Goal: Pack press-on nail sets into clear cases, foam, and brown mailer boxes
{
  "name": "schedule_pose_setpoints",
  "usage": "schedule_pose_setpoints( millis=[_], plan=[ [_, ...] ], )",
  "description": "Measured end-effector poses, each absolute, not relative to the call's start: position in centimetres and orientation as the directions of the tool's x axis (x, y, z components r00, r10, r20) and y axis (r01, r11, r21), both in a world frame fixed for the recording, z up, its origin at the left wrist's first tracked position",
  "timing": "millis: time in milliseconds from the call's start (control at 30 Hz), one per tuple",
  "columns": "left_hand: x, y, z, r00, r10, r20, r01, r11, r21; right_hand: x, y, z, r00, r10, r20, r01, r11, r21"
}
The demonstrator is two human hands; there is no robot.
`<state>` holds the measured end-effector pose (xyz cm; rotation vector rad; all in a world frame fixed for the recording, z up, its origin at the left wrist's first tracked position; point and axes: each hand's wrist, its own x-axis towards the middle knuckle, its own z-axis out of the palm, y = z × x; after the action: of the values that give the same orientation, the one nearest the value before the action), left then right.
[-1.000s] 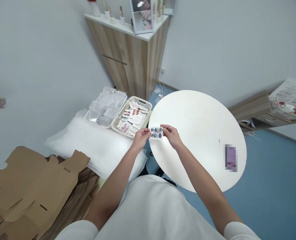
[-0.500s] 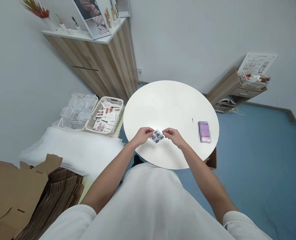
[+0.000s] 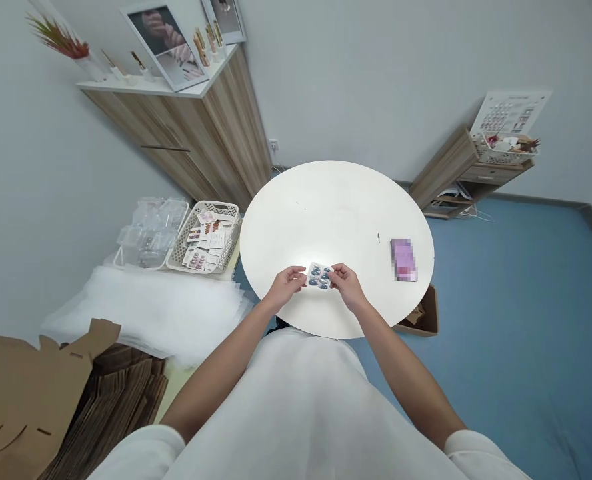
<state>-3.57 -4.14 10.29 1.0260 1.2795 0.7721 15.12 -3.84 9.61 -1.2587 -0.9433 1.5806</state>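
A small pack of press-on nails (image 3: 319, 275), with several glossy dark blue nails in rows on a pale backing, is held above the near part of the white round table (image 3: 336, 207). My right hand (image 3: 347, 285) pinches its right edge between thumb and fingers. By the left edge is my left hand (image 3: 286, 288), its thumb and fingers a little apart with nothing between them. Whether a left fingertip touches the pack is too small to tell.
A purple item (image 3: 403, 259), pixelated, lies at the table's right. On the left stand a white basket of nail packs (image 3: 221, 263), clear plastic boxes (image 3: 151, 230), white foam sheets (image 3: 141, 307) and folded cardboard (image 3: 26, 400). An open carton (image 3: 431, 310) sits under the table's right edge.
The nail pack has turned upright and shifted slightly right, with my right hand now gripping its right edge. My left fingers have come away from its left corner. The view has shifted slightly.
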Motion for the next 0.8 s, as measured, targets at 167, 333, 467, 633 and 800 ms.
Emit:
schedule_pose_setpoints(
  millis=[167,333,467,633,800],
  plan=[
    [-2.7,-5.5,9.1,0.114,0.937,-0.331,-0.052,0.339,0.940,14.3,-5.2,8.9,-0.057,0.938,-0.342,-0.256,-0.344,-0.903],
    [-2.6,-5.0,8.8,-0.001,0.952,-0.305,-0.094,0.304,0.948,14.2,-5.8,8.6,-0.126,0.926,-0.356,-0.182,-0.374,-0.909],
    [-3.1,-4.7,8.8,-0.001,0.946,-0.323,-0.095,0.321,0.942,15.3,-5.5,8.7,-0.182,0.951,-0.250,-0.070,-0.266,-0.961],
    [-3.4,-4.3,8.9,0.055,0.950,-0.308,-0.074,0.311,0.947,17.2,-4.9,9.7,-0.389,0.914,-0.117,0.259,-0.013,-0.966],
    [-3.3,-4.4,9.1,0.091,0.959,-0.269,0.030,0.267,0.963,17.5,-5.1,9.7,-0.430,0.898,-0.096,0.376,0.081,-0.923]
  ],
)
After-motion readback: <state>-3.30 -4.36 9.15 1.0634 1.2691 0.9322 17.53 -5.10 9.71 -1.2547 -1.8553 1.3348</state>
